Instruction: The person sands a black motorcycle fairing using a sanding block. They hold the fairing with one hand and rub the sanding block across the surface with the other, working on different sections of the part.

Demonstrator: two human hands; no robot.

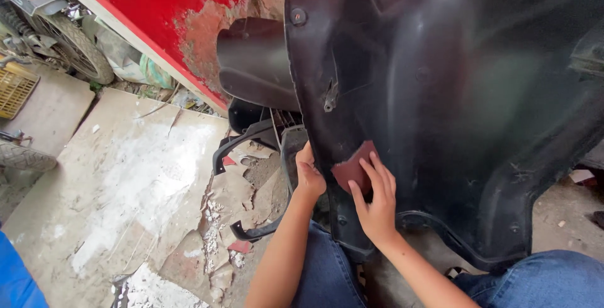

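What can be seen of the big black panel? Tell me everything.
The black panel is a large moulded shell, plastic by its look, matt, dusty and scuffed, with ribs, curved recesses and screw holes along its edge. It stands nearly upright over the person's jeans-clad knees, filling the right of the view. The left hand grips its left edge, and the right hand presses a reddish-brown abrasive sheet flat against its inner face.

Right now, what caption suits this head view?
Right hand presses reddish sandpaper against a black plastic panel; left hand grips its edge.
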